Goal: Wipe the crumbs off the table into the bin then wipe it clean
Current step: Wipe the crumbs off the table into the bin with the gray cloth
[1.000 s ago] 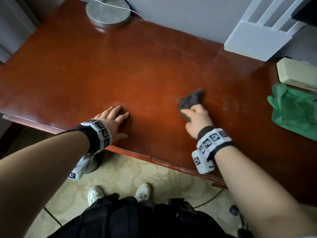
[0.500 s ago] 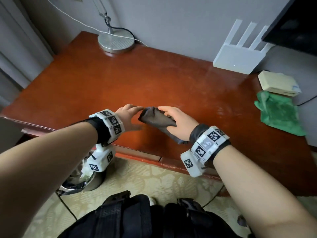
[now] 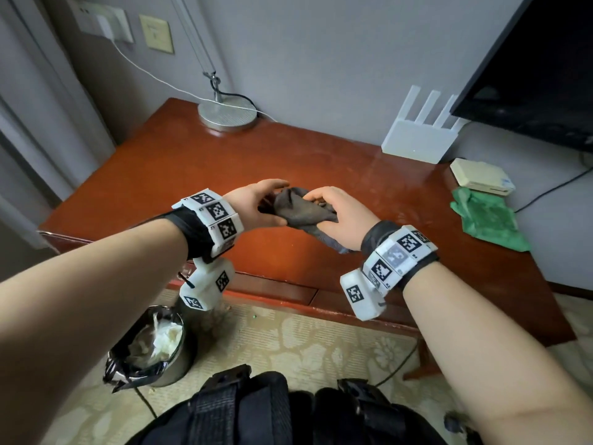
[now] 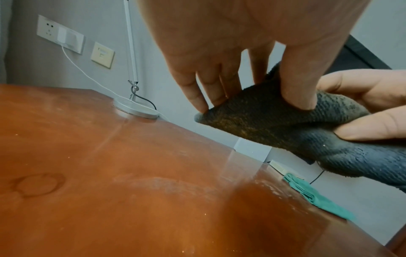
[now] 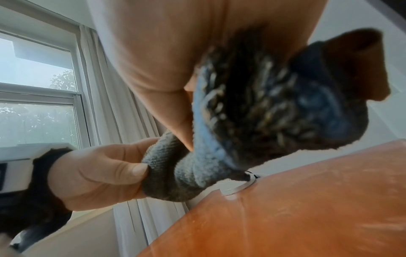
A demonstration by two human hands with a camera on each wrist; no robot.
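Observation:
A dark grey-blue cloth point(image 3: 301, 211) hangs in the air above the front of the red-brown wooden table point(image 3: 199, 168). My left hand point(image 3: 256, 203) pinches its left end and my right hand point(image 3: 337, 216) grips its right part. In the left wrist view the left thumb and fingers point(image 4: 296, 90) pinch a fold of the cloth point(image 4: 274, 120). The right wrist view has the cloth point(image 5: 263, 113) bunched under my right palm. A bin point(image 3: 150, 345) with a black liner and white paper inside stands on the floor below the table's front left edge. Faint specks lie on the table point(image 4: 131, 200).
At the back left of the table stands a round metal lamp base point(image 3: 227, 115) with a cable. A white router point(image 3: 420, 136), a cream box point(image 3: 481, 176) and a green cloth point(image 3: 484, 220) occupy the right side. A dark screen point(image 3: 539, 75) hangs at the upper right.
My right hand lifted the cloth off the table and brought it left and up. My left hand rose from the table and took hold of the cloth's other end.

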